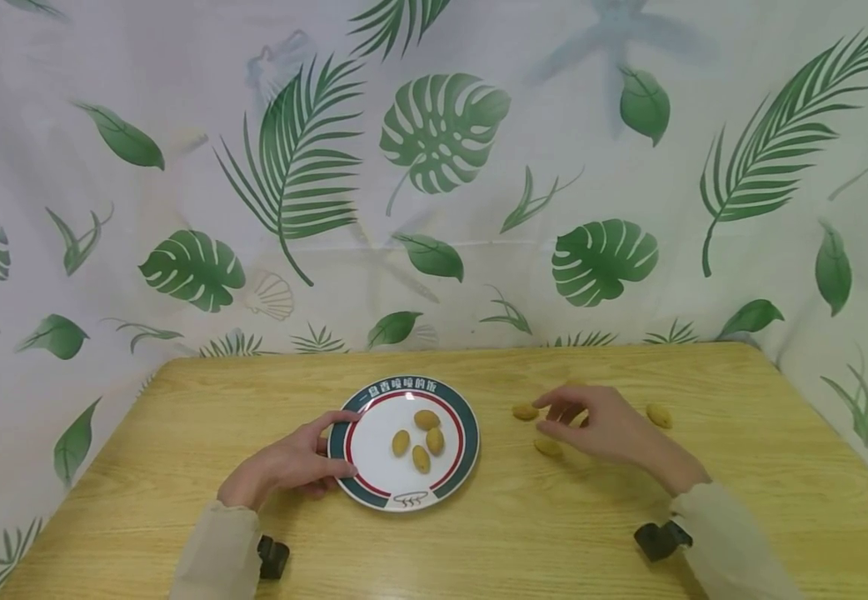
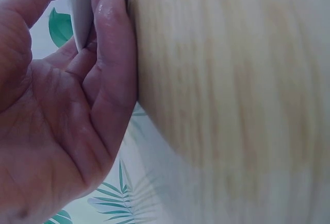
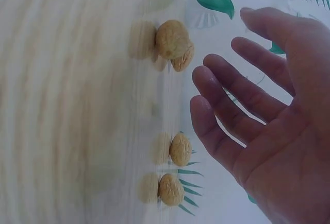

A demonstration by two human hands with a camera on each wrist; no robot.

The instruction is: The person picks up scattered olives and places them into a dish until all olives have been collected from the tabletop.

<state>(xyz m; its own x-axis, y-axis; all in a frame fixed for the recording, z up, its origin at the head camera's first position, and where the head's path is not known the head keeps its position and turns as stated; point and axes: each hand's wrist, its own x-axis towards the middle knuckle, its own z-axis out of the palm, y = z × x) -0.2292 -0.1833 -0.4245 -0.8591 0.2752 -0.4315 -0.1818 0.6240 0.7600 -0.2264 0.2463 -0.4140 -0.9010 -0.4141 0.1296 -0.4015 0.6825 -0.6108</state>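
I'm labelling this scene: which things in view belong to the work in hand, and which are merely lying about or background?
Likely part of the work:
plate, held by the left hand
four oval pieces on it
loose oval pieces near the right hand

Likely just surroundings:
wooden table
leaf-patterned cloth
dark wrist devices

Only legible text: Chinese lettering on the plate, head view. One line, white characters on the dark rim band, curving along the far edge, upright from the wearer's side. Reads 一, second character too small to be sure of, then 香, a doubled character that looks like 喷喷, then 的饭. Near edge of the same rim carries a small line drawing on a white patch: flat oval with wavy strokes under it, dark outline.
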